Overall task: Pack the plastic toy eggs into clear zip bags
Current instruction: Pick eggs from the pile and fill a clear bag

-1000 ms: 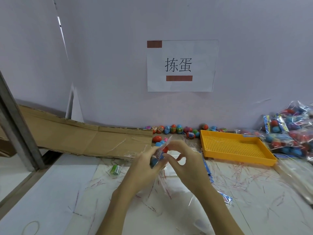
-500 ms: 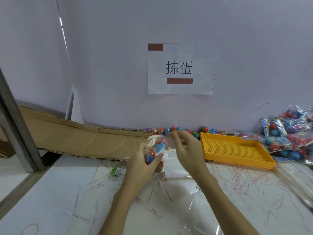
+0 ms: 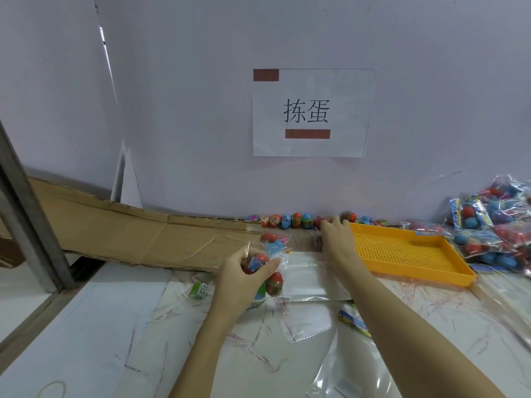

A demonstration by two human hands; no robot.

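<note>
- The left hand (image 3: 244, 271) is held just above the middle of the worktop (image 3: 94, 326), its fingers and thumb curled round a clear zip bag (image 3: 268, 265) that already has several plastic toy eggs inside, red and blue ones among them.
- One red-topped egg (image 3: 275, 282) in the bag hangs below the thumb, and the top of the bag stands up behind the fingers.
- The right hand (image 3: 336, 239) reaches to the far edge of the worktop, its fingertips at the row of loose eggs (image 3: 290, 220) that lines the foot of the wall; whether the fingers have closed on an egg cannot be told, as they are blurred and seen from behind.
- A yellow perforated tray (image 3: 402, 251) lies just to the right of that hand, near the far edge.
- A heap of filled bags (image 3: 494, 225) sits at the far right corner.
- Flat clear empty bags (image 3: 310, 278) lie spread under and between the forearms.
- A flattened sheet of cardboard (image 3: 129, 234) covers the far left part of the worktop.
- A small green wrapper (image 3: 199, 290) lies left of the left hand.
- A rubber band (image 3: 53, 390) lies at the near left corner.
- A paper sign (image 3: 311, 113) with two printed characters is fixed on the wall above the row of eggs.
</note>
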